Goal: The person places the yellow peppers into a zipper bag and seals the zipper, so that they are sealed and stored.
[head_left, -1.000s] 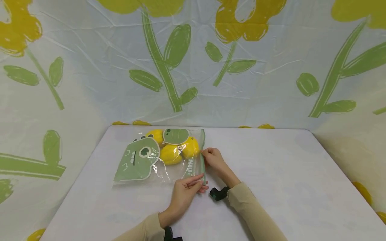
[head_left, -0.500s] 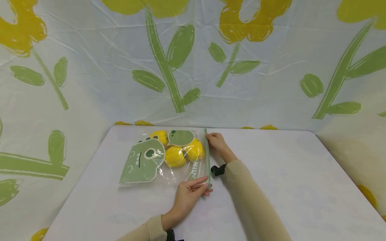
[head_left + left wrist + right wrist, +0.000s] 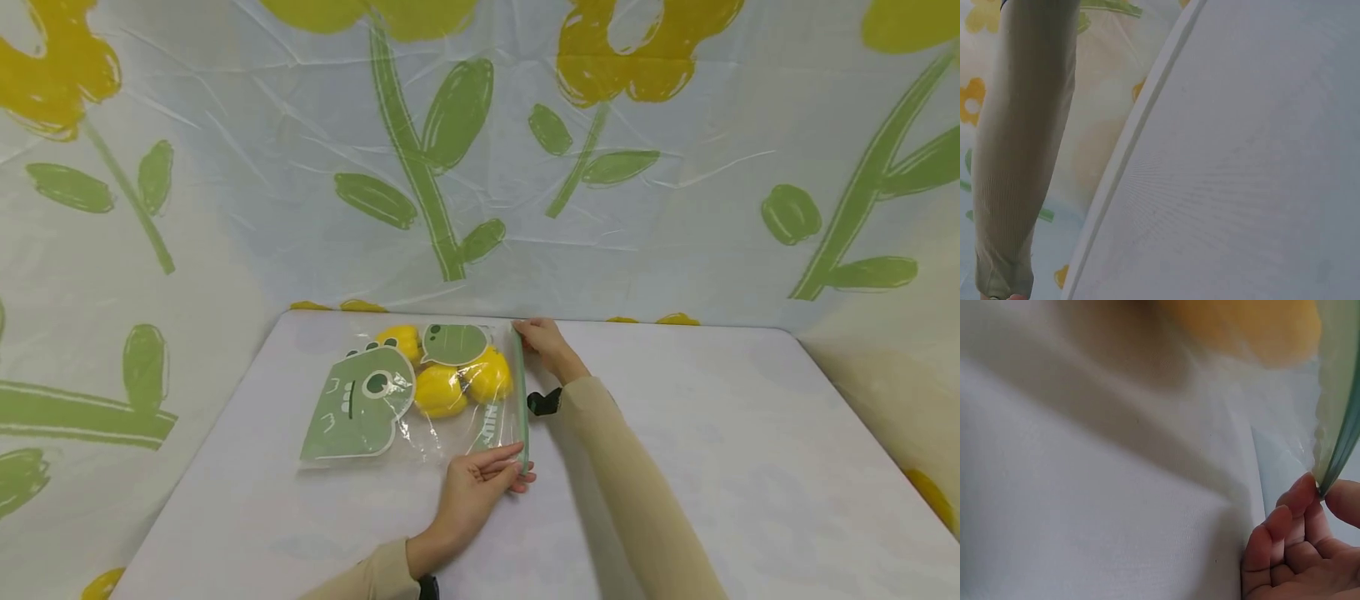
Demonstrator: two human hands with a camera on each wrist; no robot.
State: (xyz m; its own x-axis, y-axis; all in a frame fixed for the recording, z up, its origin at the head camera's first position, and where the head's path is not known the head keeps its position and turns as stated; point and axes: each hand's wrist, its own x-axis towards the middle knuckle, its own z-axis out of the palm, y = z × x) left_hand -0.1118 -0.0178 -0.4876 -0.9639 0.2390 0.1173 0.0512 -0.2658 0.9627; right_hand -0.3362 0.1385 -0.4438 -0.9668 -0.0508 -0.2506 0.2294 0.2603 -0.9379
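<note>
A clear zip bag (image 3: 435,433) printed with a green dinosaur lies on the table, its green zip edge facing right. Inside it are three yellow bell peppers (image 3: 440,392), partly covered by the print. My left hand (image 3: 472,492) pinches the near corner of the zip edge between thumb and fingers. At the far corner, my right hand (image 3: 546,343) pinches the same edge; in the right wrist view its thumb and fingertips (image 3: 1300,494) meet on the green strip (image 3: 1341,437). Only a sleeve, the table and the backdrop fill most of the left wrist view.
The white table (image 3: 712,450) ends at a back edge just beyond the bag. A cloth backdrop (image 3: 660,208) with yellow flowers and green leaves rises behind and at both sides. A black wrist camera (image 3: 543,402) sits by the right sleeve.
My right hand has travelled along the zip edge, from its middle to the far corner. My left hand keeps its pinch at the near corner. The zip edge looks straighter.
</note>
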